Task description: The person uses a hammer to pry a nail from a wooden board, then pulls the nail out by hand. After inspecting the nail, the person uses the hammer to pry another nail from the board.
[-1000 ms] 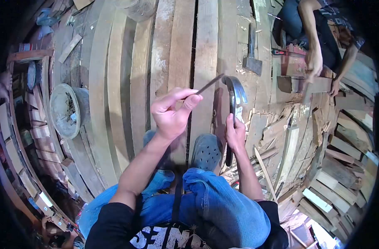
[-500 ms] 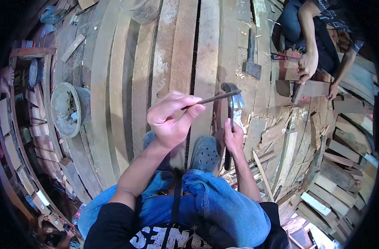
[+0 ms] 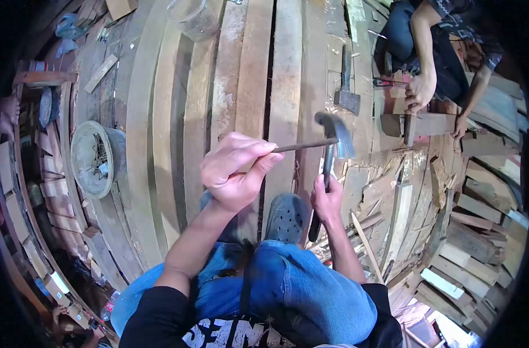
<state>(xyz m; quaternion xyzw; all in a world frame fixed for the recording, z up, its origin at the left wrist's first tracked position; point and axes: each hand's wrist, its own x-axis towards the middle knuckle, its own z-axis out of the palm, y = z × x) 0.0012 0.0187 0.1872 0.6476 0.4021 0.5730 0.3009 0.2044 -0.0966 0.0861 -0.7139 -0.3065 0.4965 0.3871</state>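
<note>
Between the thumb and fingers of my left hand (image 3: 235, 171) is a long dark nail (image 3: 305, 145), pinched near one end and pointing right, almost level. My right hand (image 3: 327, 200) is wrapped round the dark handle of a claw hammer (image 3: 344, 141), held head-up. The free end of the nail overlaps the hammer near its head and claw. Both hands are above the wooden planks (image 3: 255, 87), in front of my bent knees. A grey clog (image 3: 287, 217) shows below the hands.
At left stands a pale bucket (image 3: 118, 152) with nails in it. A sledgehammer (image 3: 348, 100) lies on the planks ahead. Right of it, a co-worker's hand (image 3: 420, 93) is at a piece of wood (image 3: 435, 124). Stacked wood blocks (image 3: 470, 243) and loose offcuts lie at right.
The hammer has turned and its head has shifted a little right, showing more of the claw. The nail has tipped closer to level. My left hand has moved slightly left.
</note>
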